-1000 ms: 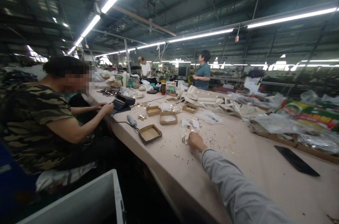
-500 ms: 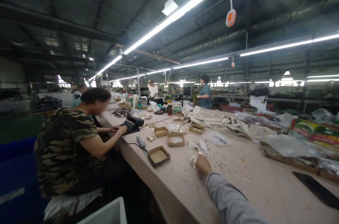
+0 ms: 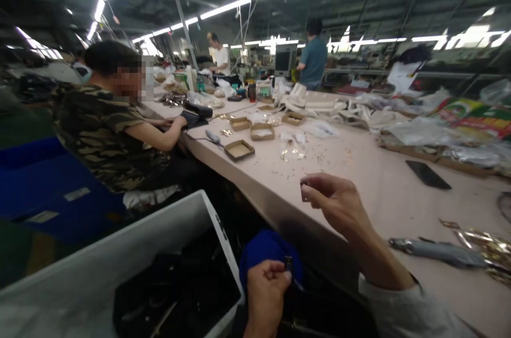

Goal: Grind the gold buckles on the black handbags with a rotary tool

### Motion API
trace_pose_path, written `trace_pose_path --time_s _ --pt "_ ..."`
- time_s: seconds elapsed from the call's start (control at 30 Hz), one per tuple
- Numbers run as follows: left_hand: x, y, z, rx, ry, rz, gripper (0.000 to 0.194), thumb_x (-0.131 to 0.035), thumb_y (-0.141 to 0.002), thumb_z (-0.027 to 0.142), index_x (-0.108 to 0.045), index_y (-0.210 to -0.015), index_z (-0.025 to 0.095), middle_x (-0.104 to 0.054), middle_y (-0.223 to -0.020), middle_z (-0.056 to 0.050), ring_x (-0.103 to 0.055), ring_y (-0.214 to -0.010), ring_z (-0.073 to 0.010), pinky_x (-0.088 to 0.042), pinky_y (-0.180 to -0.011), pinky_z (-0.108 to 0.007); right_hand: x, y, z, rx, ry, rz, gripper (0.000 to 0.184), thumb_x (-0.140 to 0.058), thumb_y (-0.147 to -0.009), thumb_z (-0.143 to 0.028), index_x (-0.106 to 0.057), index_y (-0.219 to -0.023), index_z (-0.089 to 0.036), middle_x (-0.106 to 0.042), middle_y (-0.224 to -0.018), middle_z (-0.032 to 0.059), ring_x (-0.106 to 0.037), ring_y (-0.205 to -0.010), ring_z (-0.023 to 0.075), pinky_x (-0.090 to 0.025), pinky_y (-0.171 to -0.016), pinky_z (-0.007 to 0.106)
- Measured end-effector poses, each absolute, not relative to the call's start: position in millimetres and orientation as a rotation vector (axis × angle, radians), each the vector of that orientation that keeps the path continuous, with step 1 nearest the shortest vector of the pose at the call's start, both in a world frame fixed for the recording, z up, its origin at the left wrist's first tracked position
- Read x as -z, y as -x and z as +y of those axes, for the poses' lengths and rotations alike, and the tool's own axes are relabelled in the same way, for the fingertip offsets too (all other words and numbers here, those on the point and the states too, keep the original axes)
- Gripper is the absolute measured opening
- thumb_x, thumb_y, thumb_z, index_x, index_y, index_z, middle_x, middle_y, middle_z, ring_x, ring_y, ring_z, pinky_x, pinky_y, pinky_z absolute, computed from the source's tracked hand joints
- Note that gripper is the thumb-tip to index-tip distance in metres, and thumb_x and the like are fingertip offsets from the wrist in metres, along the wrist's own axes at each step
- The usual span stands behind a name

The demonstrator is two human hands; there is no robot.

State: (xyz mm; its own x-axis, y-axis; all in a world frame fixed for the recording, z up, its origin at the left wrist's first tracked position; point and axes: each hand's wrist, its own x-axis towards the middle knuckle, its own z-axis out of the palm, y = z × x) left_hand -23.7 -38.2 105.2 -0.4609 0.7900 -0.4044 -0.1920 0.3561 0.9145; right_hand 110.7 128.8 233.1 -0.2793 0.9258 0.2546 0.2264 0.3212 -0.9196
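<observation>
Above the table's near edge, my right hand (image 3: 344, 204) pinches a small flat metal plate (image 3: 304, 192) between thumb and fingertips. Lower down, beside the white bin, my left hand (image 3: 266, 289) is closed on a small dark rectangular metal piece (image 3: 288, 263) that stands upright out of the fingers. A blue surface (image 3: 266, 246) lies just behind that hand. A clear plastic bag with shiny metal parts (image 3: 293, 147) rests on the table beyond my right hand, and tiny dark bits are scattered near it.
A white bin (image 3: 199, 205) holding black material stands at lower left. On the pink table (image 3: 275, 189) are cardboard trays (image 3: 239, 149), a grey-handled tool (image 3: 439, 250), gold metal parts (image 3: 491, 253) and a dark flat slab (image 3: 429, 174). A co-worker in camouflage (image 3: 107, 130) sits left.
My view has tilted down. My right hand has drawn back from the plastic bag towards me and now shows the small plate. My left hand has come into view with the dark piece.
</observation>
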Motion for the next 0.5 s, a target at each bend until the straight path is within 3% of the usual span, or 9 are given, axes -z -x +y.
trace_pose_path --time_s 0.13,0.27,0.5 --pt "-88.8 20.5 -41.1 -1.329 -0.655 1.587 0.019 -0.078 -0.073 0.023 -0.081 -0.087 0.010 -0.080 -0.077 -0.011 -0.071 -0.071 -0.0207 -0.053 -0.069 -0.030 -181.5 -138.2 46.8 -1.250 1.182 -1.525 0.033 -0.077 -0.087 -0.048 -0.078 -0.099 -0.017 -0.070 -0.070 0.0042 -0.061 -0.060 0.0175 -0.051 -0.058 0.030" --pt "-94.3 15.8 -42.4 -1.347 -0.698 1.527 0.019 -0.074 -0.076 0.019 -0.083 -0.090 0.010 -0.082 -0.083 -0.014 -0.075 -0.077 -0.0247 -0.054 -0.073 -0.031 -139.8 -140.6 21.6 -1.407 1.252 -1.472 0.036 -0.077 -0.087 -0.051 -0.078 -0.092 -0.015 -0.068 -0.066 0.0032 -0.059 -0.058 0.0159 -0.048 -0.057 0.028" --pt "-105.1 11.5 -43.5 -1.341 -0.791 1.437 0.023 -0.067 -0.080 0.013 -0.085 -0.093 0.011 -0.083 -0.084 -0.012 -0.075 -0.079 -0.0237 -0.055 -0.075 -0.030 -132.9 -131.2 21.7 -1.535 1.161 -1.512 0.036 -0.074 -0.090 -0.051 -0.076 -0.084 -0.015 -0.069 -0.064 0.0041 -0.062 -0.059 0.0170 -0.050 -0.060 0.028"
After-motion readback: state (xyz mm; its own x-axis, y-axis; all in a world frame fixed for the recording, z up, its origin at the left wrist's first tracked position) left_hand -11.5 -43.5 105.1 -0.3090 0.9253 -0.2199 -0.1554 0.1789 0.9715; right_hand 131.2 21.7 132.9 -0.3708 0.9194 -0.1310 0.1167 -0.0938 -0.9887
